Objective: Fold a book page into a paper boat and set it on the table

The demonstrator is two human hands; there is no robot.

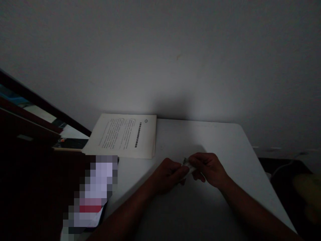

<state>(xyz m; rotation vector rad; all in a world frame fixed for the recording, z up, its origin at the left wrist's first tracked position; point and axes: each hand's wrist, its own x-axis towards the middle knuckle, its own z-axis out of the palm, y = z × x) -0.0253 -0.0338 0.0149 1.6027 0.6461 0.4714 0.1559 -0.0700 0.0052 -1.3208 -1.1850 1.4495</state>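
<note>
Above the white table, my left hand [170, 174] and my right hand [207, 167] meet close together. Between them is a small pale, crumpled-looking piece [187, 164] with darker marks, perhaps paper or a wrapper; its kind is too dim to tell. The left thumb presses on it from the near side. My right fingers pinch its upper right edge. Both hands are closed, and their fingers cover most of the piece.
A stack of printed sheets [122, 137] lies at the table's back left, against the wall [160, 60]. Near the left edge is a phone [96, 190] with a lit, blurred-out screen. The white table [220, 137] ends at the right, beside dark floor and a pale cable [286, 165].
</note>
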